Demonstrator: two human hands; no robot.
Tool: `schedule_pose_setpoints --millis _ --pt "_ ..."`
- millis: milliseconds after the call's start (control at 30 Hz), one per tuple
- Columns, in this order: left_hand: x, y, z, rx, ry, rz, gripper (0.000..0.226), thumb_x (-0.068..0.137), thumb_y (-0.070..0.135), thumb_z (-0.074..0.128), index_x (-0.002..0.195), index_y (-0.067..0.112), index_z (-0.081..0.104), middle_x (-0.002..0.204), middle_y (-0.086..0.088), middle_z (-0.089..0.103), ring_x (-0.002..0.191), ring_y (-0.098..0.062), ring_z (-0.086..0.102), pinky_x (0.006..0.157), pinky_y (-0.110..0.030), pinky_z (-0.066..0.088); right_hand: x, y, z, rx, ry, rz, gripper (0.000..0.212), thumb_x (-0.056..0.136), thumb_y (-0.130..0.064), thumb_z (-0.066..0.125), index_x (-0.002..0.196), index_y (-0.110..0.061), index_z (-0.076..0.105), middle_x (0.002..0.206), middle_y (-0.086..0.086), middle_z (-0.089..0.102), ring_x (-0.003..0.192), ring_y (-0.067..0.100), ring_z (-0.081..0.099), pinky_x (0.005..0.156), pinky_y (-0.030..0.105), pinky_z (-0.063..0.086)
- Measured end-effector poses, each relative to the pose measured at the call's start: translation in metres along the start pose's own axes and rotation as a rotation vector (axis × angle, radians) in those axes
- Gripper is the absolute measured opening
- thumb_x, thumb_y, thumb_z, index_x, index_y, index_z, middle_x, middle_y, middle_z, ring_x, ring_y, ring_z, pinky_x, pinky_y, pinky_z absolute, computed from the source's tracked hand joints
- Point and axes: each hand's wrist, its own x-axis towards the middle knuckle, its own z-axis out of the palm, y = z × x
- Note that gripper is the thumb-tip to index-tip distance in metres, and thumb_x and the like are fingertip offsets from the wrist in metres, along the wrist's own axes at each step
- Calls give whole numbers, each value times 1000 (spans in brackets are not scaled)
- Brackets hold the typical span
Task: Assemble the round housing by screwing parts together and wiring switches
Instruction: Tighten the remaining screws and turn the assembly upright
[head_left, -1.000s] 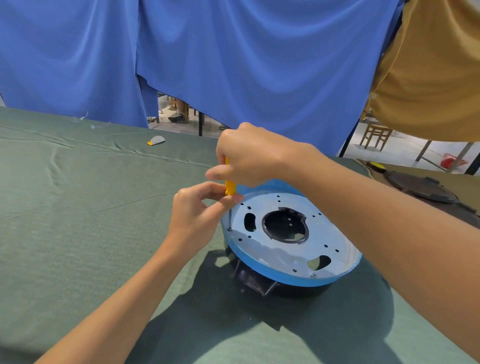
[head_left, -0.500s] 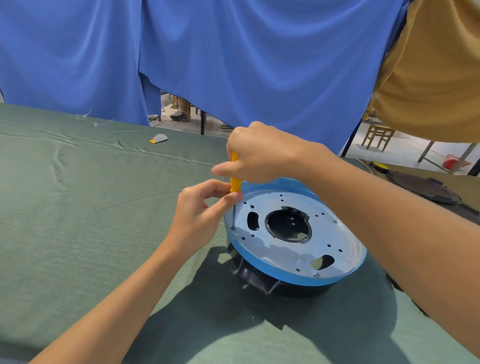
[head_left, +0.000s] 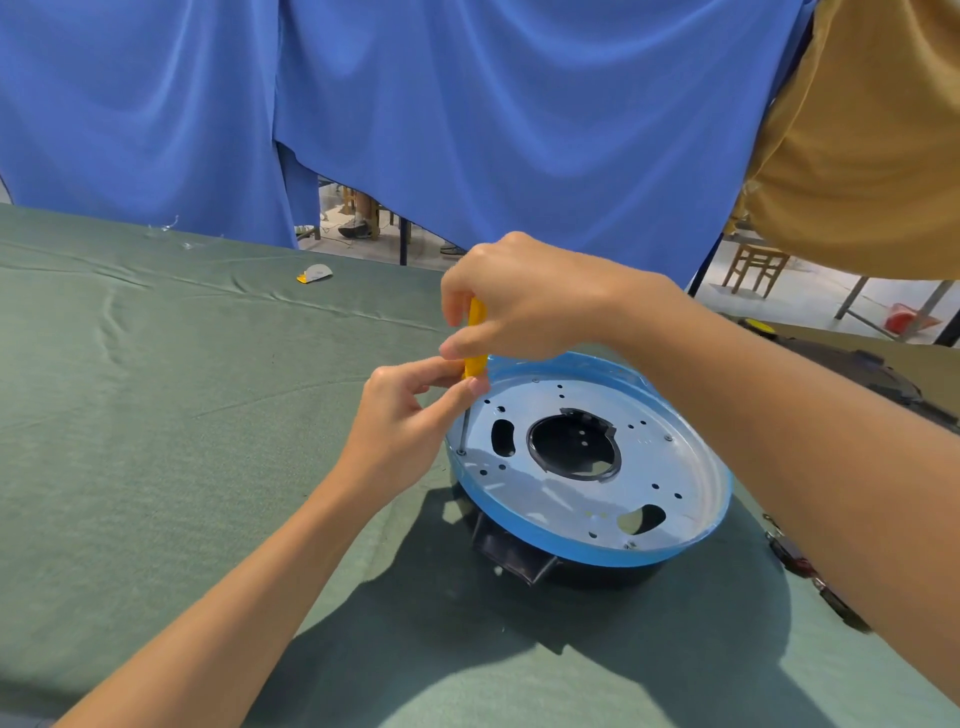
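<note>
Round housing (head_left: 587, 467) sat on the green table cloth (head_left: 156, 441), right of ctr, flat side up: a grey metal plate (head_left: 561, 499) w/ many small holes inside a blue rim (head_left: 566, 362), a black ring round the big ctr opening (head_left: 574, 444), and a dark body below w/ a black bracket (head_left: 511, 551) sticking out on the near side. Right hand (head_left: 524, 301) was above the housing's far-left edge, fingers curled round the upper handle of the yellow screwdriver (head_left: 475, 338). Left hand (head_left: 405, 415) was just below it, thumb & forefinger pinching the handle's lower end where the metal shaft began. Screwdriver stood nearly upright, slightly tilted, tip down on a screw (head_left: 460, 452) at the plate's left edge, just inside the rim. Far left on the cloth, well apart from the housing, lay a small yellow & grey piece (head_left: 315, 274); couldn't tell what it was. Far right, beyond the right forearm, a dark round part (head_left: 857, 374) lay on the table. Some small dark bits (head_left: 795, 558) w/ a touch of red lay right of the housing, partly hidden by the arm. Behind the table hung blue curtains (head_left: 467, 130), w/ a mustard cloth (head_left: 857, 156) at upper right and a wooden chair (head_left: 753, 267) showing btwn them.
</note>
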Motion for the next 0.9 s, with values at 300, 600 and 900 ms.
schedule_pose_setpoints --millis 300,600,900 --pt "-3 3 3 -8 70 -55 19 73 39 80 86 28 73 81 13 74 80 -7 68 88 -44 51 4 -1 10 -36 112 78 43 91 -33 58 59 -16 37 61 7 41 57 23 50 46 29 36" --pt "-4 3 -2 -25 -77 -69 17 98 16 60 94 22 75 91 1 77 92 -15 70 88 -40 51 -4 2 -4 33 9 -23 14 85 -26 71 74 -25 63 64 -7 54 62 6 55 52 26 42" --pt "-4 2 3 38 75 -57 11 75 36 74 80 27 74 77 14 74 77 -5 69 82 -44 54 4 1 15 -26 114 69 48 95 -44 54 59 -16 40 57 4 44 42 20 52 44 25 36"
